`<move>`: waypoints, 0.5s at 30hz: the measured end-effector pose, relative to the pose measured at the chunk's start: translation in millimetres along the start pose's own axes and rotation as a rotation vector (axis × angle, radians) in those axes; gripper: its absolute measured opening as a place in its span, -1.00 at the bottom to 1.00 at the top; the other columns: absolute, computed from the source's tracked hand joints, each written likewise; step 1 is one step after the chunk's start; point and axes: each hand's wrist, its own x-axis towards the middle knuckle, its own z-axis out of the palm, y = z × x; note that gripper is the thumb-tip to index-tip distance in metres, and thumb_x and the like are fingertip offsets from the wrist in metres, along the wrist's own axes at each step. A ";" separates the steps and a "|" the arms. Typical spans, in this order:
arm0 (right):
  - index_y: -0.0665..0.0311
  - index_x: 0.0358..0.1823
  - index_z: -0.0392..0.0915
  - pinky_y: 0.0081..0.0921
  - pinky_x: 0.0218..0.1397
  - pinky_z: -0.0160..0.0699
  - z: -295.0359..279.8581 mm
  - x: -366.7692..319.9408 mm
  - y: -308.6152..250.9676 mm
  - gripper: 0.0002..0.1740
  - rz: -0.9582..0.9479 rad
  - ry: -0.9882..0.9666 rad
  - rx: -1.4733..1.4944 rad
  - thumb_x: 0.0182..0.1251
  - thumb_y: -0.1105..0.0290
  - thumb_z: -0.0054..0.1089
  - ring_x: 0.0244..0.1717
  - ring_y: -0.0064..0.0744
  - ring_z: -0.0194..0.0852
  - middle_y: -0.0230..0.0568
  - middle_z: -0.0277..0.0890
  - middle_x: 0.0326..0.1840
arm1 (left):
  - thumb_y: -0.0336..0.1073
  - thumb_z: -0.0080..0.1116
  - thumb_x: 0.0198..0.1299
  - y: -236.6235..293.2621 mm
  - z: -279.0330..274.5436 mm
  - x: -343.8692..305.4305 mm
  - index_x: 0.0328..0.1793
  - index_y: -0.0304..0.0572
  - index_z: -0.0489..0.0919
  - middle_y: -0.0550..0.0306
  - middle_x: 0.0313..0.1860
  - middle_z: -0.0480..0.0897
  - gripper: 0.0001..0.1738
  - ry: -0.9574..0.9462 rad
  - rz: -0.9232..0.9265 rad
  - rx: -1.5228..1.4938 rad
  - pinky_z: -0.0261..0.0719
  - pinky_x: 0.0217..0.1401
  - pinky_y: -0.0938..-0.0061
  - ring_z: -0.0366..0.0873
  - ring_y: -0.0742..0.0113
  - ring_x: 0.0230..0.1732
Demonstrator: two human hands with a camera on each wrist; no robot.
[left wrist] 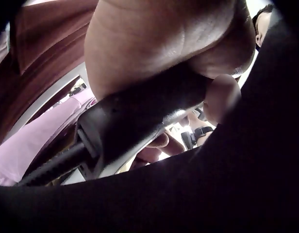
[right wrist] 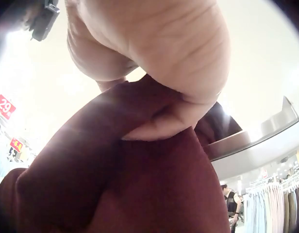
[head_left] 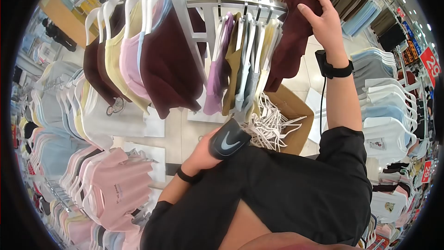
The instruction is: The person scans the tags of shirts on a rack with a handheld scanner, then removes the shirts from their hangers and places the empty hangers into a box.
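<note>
My left hand point(head_left: 202, 152) grips a black handheld device point(head_left: 229, 140) with a grey curved mark, which looks like a garment steamer. In the left wrist view, a ribbed cord end point(left wrist: 57, 162) comes out of its handle point(left wrist: 135, 116). My right hand point(head_left: 327, 23), raised at the right end of the rail, holds the upper part of a maroon garment point(head_left: 291, 41) that hangs down. From the right wrist view, fingers point(right wrist: 161, 124) are curled into the maroon cloth point(right wrist: 159, 179). Next to it, lilac point(head_left: 215, 83), olive and pale garments hang on the curved metal rail point(head_left: 236, 2).
Below the rail stands a cardboard box point(head_left: 296, 106) of white hangers point(head_left: 270, 127). More tops on hangers, including a dark maroon one point(head_left: 169, 65), hang at the left. A pink shirt point(head_left: 118, 190) hangs lower left, and white shirts point(head_left: 384, 139) line the right.
</note>
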 end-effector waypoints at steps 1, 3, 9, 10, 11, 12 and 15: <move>0.29 0.31 0.64 -0.34 0.30 0.62 -4.3 -0.9 -2.8 -0.44 0.005 0.066 -0.043 0.35 0.22 0.50 0.17 -0.19 0.69 -0.08 0.66 0.21 | -0.41 0.46 0.14 -0.4 -0.4 -0.4 0.55 -0.38 0.46 -0.10 0.36 0.67 -0.20 0.004 -0.003 -0.001 0.50 0.48 0.32 0.63 0.13 0.39; 0.27 0.20 0.73 -0.34 0.25 0.64 -15.1 -1.4 -4.0 -0.52 -0.026 0.246 -0.117 0.32 0.21 0.53 0.10 -0.18 0.73 -0.08 0.73 0.12 | -0.40 0.47 0.13 -3.2 -0.6 -1.5 0.54 -0.38 0.47 -0.10 0.35 0.68 -0.20 0.010 -0.007 -0.006 0.50 0.48 0.31 0.63 0.13 0.39; 0.16 0.20 0.79 -0.37 0.29 0.58 -73.6 34.6 -20.8 -0.54 -0.097 0.579 -0.381 0.36 0.11 0.52 0.15 -0.23 0.73 -0.10 0.79 0.12 | -0.39 0.48 0.13 -13.0 -2.9 -1.9 0.52 -0.36 0.49 -0.10 0.35 0.68 -0.21 0.018 -0.052 0.001 0.51 0.47 0.31 0.64 0.13 0.38; 0.21 0.24 0.75 -0.34 0.31 0.58 -73.5 44.7 -26.8 -0.53 -0.145 0.599 -0.349 0.40 0.13 0.47 0.17 -0.18 0.73 -0.09 0.77 0.14 | -0.38 0.48 0.12 -12.4 -3.0 -1.1 0.52 -0.36 0.49 -0.10 0.36 0.67 -0.21 0.011 -0.060 -0.013 0.51 0.47 0.31 0.64 0.12 0.38; 0.31 0.32 0.63 -0.35 0.37 0.55 -66.7 47.3 -35.7 -0.51 -0.144 0.562 -0.246 0.44 0.26 0.37 0.24 -0.21 0.65 -0.08 0.68 0.22 | -0.38 0.49 0.12 -11.9 -2.6 -0.1 0.52 -0.36 0.49 -0.10 0.36 0.67 -0.21 0.004 -0.068 -0.028 0.51 0.47 0.31 0.64 0.12 0.39; 0.42 0.40 0.52 -0.36 0.42 0.52 -55.0 49.2 -54.0 -0.49 -0.142 0.525 -0.143 0.48 0.38 0.27 0.31 -0.24 0.57 -0.07 0.59 0.30 | -0.38 0.49 0.12 -11.6 -2.3 0.9 0.52 -0.36 0.49 -0.11 0.36 0.67 -0.21 -0.002 -0.076 -0.043 0.51 0.47 0.31 0.64 0.11 0.39; 0.41 0.54 0.39 -0.32 0.54 0.38 -49.8 57.7 -13.5 -0.32 -0.038 0.105 -0.149 0.46 0.35 0.34 0.43 -0.13 0.46 0.02 0.51 0.42 | -0.37 0.49 0.12 -14.1 -1.7 1.7 0.53 -0.36 0.48 -0.11 0.36 0.67 -0.20 -0.032 -0.074 -0.047 0.51 0.47 0.31 0.64 0.11 0.39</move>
